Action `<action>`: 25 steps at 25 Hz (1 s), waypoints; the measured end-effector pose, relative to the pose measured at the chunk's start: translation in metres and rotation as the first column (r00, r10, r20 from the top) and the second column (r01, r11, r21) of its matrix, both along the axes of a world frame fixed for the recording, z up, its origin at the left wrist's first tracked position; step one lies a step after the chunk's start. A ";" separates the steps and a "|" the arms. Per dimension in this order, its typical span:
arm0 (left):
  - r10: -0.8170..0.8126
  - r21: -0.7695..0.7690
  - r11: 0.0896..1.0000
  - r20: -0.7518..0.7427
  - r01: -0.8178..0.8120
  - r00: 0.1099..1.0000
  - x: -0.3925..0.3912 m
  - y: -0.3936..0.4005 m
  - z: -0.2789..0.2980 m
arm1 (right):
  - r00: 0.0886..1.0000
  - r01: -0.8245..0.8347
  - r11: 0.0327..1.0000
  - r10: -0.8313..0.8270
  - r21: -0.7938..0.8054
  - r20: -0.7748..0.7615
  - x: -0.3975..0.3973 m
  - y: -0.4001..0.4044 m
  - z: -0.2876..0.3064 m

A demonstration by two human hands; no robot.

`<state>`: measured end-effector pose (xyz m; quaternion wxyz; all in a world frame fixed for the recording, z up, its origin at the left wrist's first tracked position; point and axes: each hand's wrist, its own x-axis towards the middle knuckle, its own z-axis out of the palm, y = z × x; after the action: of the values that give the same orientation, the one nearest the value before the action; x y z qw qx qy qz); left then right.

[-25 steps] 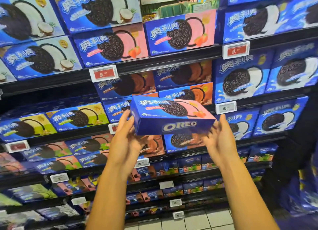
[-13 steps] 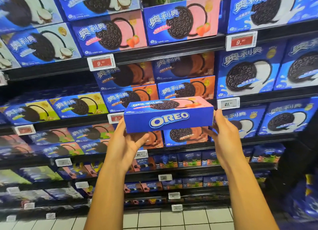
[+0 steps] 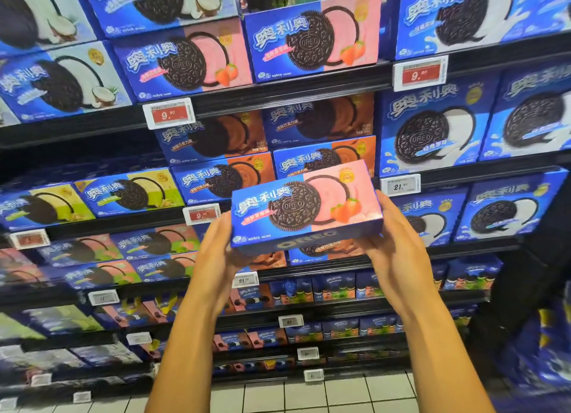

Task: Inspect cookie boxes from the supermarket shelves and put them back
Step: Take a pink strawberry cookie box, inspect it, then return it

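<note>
Box in hand: I see one strawberry cookie box (image 3: 306, 207) held up in front of the shelves, just below centre of the view, pink-and-blue front face tilted toward the camera, the logo side along its lower edge.
Left hand: my left hand (image 3: 216, 255) sits at the box's 8 o'clock corner, fingers curled under and behind the left end, grasping it.
Right hand: my right hand (image 3: 394, 252) is at the box's 4 o'clock, palm against the right end with fingers wrapped behind, also grasping it.
Home spot: I judge it belongs with the matching strawberry boxes (image 3: 185, 61) on the shelf toward 11 o'clock; a dark gap shows beside them at 12 o'clock, near the top edge.
Nearby stock: chocolate boxes (image 3: 222, 180) sit directly behind the held one; a price tag (image 3: 169, 113) is at 10 o'clock.
Progress: I read this as mid-inspection; the box is off the shelf and being looked over.
Left to do: return it to the shelf, then any further boxes.
</note>
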<state>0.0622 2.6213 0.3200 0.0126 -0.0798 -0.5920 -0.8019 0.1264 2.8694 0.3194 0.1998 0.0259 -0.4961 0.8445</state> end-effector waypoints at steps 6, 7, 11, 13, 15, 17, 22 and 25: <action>-0.102 0.050 0.995 0.274 0.092 0.956 -0.018 0.027 -0.028 | 0.980 -0.040 0.980 0.076 0.196 -0.182 0.008 -0.032 0.010; -0.113 0.087 0.992 0.298 0.091 0.948 -0.019 0.030 -0.033 | 0.976 -0.063 0.971 0.108 0.229 -0.191 0.009 -0.037 0.009; -0.139 0.201 0.977 0.346 0.072 0.928 -0.016 0.035 -0.044 | 0.961 -0.104 0.944 0.176 0.312 -0.212 0.013 -0.048 0.006; -0.134 0.205 0.977 0.346 0.065 0.929 -0.016 0.036 -0.044 | 0.955 -0.103 0.935 0.188 0.340 -0.228 0.015 -0.049 0.005; -0.127 0.189 0.980 0.343 0.063 0.931 -0.016 0.037 -0.043 | 0.950 -0.102 0.928 0.197 0.357 -0.240 0.016 -0.048 0.005; -0.120 0.174 0.983 0.334 0.064 0.935 -0.017 0.035 -0.042 | 0.944 -0.109 0.926 0.211 0.363 -0.254 0.016 -0.048 0.006; -0.118 0.139 0.987 0.305 0.079 0.945 -0.022 0.029 -0.031 | 0.946 -0.093 0.955 0.173 0.280 -0.275 0.010 -0.041 0.001; -0.061 0.105 0.994 0.213 0.040 0.975 -0.025 0.013 -0.016 | 0.972 -0.037 0.993 0.063 0.115 -0.226 0.002 -0.022 -0.004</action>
<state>0.0370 2.6340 0.3035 -0.0681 -0.0066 -0.5466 -0.8346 0.1284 2.8478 0.3154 0.2326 0.1468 -0.5148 0.8120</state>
